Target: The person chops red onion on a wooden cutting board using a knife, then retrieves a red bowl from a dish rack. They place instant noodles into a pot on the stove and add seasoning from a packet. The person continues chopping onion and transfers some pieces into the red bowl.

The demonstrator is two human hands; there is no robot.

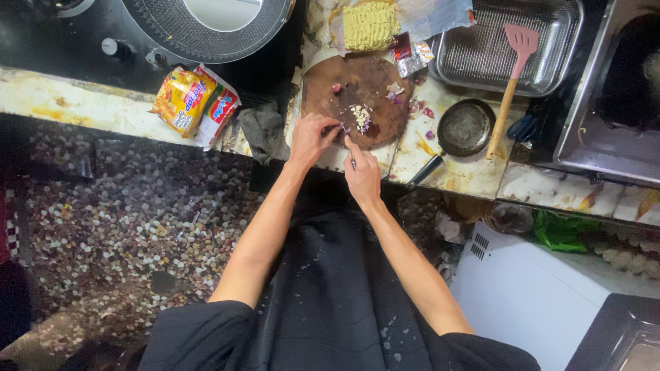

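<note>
A small purple-and-white onion piece (344,128) sits at the near edge of a round, dark brown cutting board (385,75), pinched between the fingertips of the left hand (313,137); it is too small and too covered to tell its long axis or which way it points. The left hand is closed on this piece, fingers curled down onto the board. The right hand (362,175) is clamped around a knife (351,154), of which only a short grey stretch shows beside the index finger; the blade's long axis runs away from the person toward the onion piece, index finger laid along it, tip just beside the left fingertips. A small heap of chopped white and purple bits (361,115) lies near the middle of the board, just beyond both hands, with loose scraps (395,91) farther back. The board rests on a stained, light-coloured surface (75,103). Behind the board lies a dry yellow noodle block (370,25) on torn wrapping. To the right stand a small dark frying pan (465,127), handle pointing toward the person, and a pink spatula (514,75) leaning from a metal tray (557,55). To the left lie yellow and red packets (194,102) and a grey cloth (265,130).
</note>
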